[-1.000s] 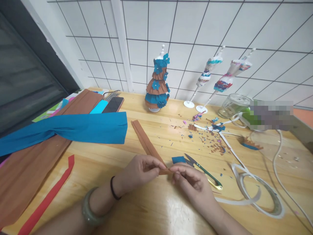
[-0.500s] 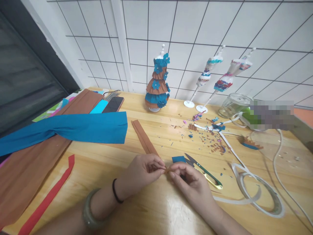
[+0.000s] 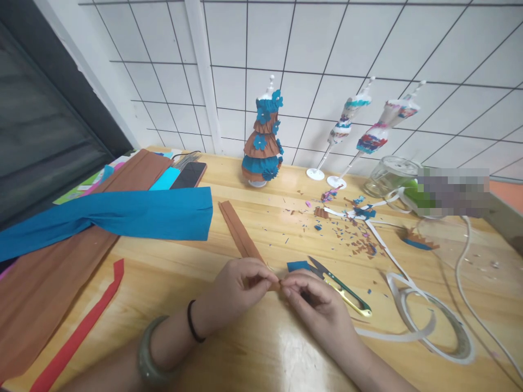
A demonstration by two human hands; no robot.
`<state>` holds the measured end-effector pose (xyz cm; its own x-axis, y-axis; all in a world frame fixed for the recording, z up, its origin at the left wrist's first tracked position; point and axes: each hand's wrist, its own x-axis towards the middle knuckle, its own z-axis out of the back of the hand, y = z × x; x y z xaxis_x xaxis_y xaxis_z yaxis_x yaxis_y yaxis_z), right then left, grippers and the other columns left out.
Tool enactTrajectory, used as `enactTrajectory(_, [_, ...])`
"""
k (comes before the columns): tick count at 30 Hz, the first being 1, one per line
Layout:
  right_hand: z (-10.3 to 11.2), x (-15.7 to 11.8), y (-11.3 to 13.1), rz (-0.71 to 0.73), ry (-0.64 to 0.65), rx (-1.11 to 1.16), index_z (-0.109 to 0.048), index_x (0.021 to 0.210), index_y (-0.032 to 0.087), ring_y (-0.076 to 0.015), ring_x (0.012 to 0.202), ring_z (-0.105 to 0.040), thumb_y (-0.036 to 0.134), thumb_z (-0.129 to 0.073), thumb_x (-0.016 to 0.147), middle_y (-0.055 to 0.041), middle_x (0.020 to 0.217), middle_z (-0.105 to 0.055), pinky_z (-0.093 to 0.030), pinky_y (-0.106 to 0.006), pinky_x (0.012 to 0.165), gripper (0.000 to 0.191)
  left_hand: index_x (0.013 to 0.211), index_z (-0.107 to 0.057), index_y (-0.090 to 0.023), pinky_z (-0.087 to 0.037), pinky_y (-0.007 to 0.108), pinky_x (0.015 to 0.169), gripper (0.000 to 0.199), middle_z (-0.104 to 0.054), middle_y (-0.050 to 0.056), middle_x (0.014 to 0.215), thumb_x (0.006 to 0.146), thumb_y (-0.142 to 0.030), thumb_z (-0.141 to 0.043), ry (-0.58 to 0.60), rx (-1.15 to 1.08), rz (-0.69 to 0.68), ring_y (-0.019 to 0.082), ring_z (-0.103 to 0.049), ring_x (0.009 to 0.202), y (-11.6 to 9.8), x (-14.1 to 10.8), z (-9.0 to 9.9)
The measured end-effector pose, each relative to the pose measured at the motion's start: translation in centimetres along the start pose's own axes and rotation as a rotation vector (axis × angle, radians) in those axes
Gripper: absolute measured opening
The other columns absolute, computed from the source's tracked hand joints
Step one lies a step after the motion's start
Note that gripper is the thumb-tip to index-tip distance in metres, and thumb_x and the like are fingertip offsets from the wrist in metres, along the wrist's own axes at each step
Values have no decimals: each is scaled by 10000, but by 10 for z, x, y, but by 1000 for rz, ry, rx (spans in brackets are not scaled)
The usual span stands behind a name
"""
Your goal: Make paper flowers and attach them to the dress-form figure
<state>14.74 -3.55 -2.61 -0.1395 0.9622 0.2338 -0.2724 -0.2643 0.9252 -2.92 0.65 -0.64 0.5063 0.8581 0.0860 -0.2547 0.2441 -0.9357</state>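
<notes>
You can read no text, label, brand, number or sign here, from nine o'clock round to three o'clock.

A pale wooden surface [image 3: 175, 288] carries a long, flat brown paper strip [image 3: 241, 231], slanting near its middle. At left lie a wide brown paper sheet [image 3: 53, 283] and a narrow red paper strip [image 3: 82, 326]. At right lie green-and-yellow snips [image 3: 366, 312], a white ring-shaped tape roll [image 3: 461, 340] and scattered brown and blue paper scraps [image 3: 363, 249]; a ruffled blue-and-brown dress form [image 3: 261, 148] stands behind.
</notes>
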Motion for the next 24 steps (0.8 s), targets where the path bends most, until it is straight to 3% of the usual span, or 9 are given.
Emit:
enactTrajectory(5, [-2, -1, -5, -11, -20, -16, -624, 853, 200, -142, 619, -532, 173, -578, 794, -18, 686, -558, -450, -277, 574, 81, 789, -665, -142, -461, 234, 649, 123, -652, 44, 768, 736, -134, -555, 22, -86, 63, 138, -591, 714, 3, -1, -1])
enactTrajectory(11, [-2, -1, -7, -28, -25, -38, -626, 851, 198, -148, 644, -537, 192, -573, 801, -8, 658, -528, -455, -283, 597, 73, 793, -656, -138, -462, 225, 659, 107, -651, 38, 786, 730, -135, -570, 7, -171, 118, 133, -596, 735, 8, -1, -4])
enactTrajectory(24, [-1, -1, -6, -6, -53, -74, -646, 831, 191, -143, 621, -543, 197, -589, 792, -25, 670, -573, -461, -277, 569, 69, 795, -669, -157, -462, 226, 642, 95, -654, 39, 773, 737, -176, -596, -11, 4, 61, 136, -598, 714, 9, -1, -1])
